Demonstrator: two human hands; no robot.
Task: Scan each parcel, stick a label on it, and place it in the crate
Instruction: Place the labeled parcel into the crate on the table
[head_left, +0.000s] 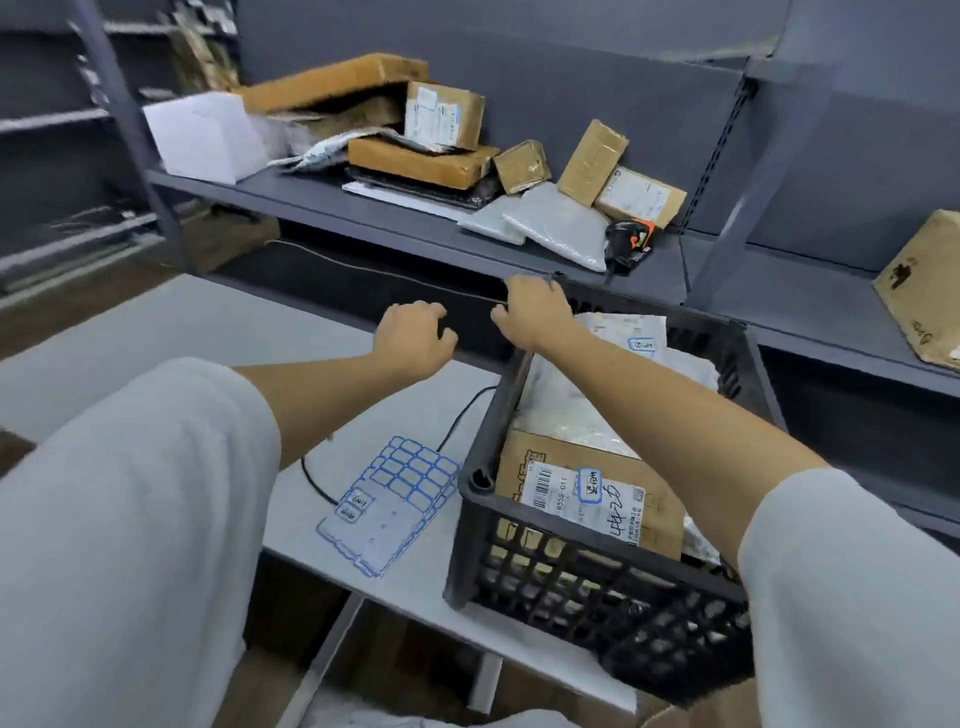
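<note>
I am looking down at a white counter where a black crate is sitting at the right edge; my right hand is curling its fingers over the crate's far corner rim, gripping it; my left hand is hovering just beside it above the counter, fingers loosely curled, holding nothing; inside the crate a cardboard parcel with a printed label is lying against pale plastic mailers; a label sheet is lying on the counter, touching the crate's left side; more parcels and a scanner are resting on the grey shelf beyond.
</note>
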